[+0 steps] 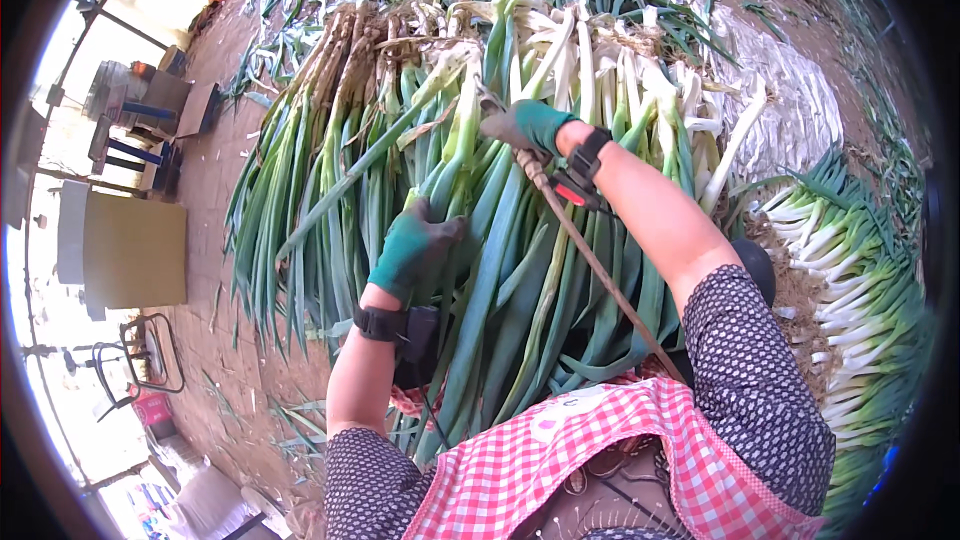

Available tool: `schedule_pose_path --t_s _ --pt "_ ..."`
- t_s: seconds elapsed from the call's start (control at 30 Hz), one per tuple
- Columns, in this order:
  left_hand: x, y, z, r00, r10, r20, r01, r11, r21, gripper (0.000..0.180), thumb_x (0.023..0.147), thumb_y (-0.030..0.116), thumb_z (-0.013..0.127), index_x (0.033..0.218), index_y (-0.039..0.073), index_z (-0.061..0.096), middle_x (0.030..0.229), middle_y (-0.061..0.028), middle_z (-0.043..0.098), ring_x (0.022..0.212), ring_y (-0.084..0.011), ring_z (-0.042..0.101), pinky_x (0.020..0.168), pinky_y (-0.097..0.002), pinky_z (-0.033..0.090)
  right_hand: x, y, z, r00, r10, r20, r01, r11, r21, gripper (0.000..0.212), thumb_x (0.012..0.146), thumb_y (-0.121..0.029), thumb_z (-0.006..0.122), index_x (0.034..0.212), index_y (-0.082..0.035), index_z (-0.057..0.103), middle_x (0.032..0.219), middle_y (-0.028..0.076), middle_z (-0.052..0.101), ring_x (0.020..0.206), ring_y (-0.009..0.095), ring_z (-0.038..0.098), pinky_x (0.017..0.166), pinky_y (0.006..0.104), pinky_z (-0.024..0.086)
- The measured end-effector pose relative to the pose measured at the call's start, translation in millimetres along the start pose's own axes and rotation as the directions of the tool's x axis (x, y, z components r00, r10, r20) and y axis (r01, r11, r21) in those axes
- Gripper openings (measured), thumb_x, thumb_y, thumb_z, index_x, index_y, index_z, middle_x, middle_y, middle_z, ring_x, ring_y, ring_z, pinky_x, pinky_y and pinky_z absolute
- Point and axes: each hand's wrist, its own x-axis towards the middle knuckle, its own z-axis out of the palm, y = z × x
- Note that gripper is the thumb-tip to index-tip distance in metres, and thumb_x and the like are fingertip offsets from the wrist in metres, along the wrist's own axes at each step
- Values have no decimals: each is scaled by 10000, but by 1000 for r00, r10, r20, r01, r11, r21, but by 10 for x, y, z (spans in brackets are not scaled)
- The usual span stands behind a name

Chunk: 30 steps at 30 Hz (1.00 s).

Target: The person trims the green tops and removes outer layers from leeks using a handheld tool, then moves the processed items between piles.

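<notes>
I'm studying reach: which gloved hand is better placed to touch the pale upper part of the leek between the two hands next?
Probably the right hand: it is close beside the pale part of the leek, while the left hand sits lower, among green leaves.

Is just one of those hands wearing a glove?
No, the left hand and the right hand both wear green gloves with dark grey fingers.
</notes>
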Motion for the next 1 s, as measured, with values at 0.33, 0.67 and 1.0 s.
schedule_pose_path --t_s 0.33,0.67,1.0 --pt "-30 47 45 997 9 81 8 980 -200 415 887 125 745 1246 -28 601 985 -62 690 803 -155 673 688 -317 571 545 -300 -377 997 -1 -77 6 998 63 456 943 -454 595 758 -39 561 551 99 508 368 243 505 364 421 450" --pt "-111 130 -395 992 -23 121 77 881 -466 305 885 213 748 1103 9 689 924 -67 727 794 -157 676 723 -295 547 -293 165 62 994 -47 99 61 988 -144 436 924 -371 592 770 34 541 553 164 528 375 292 556 339 480 466" --pt "-125 106 -491 985 -42 169 102 926 -363 360 965 313 676 1131 -5 705 980 -90 748 874 -170 690 812 -307 537 -1154 879 -254 935 -331 -127 277 906 -320 454 919 -476 678 861 -26 662 693 39 627 603 145 629 569 323 505"
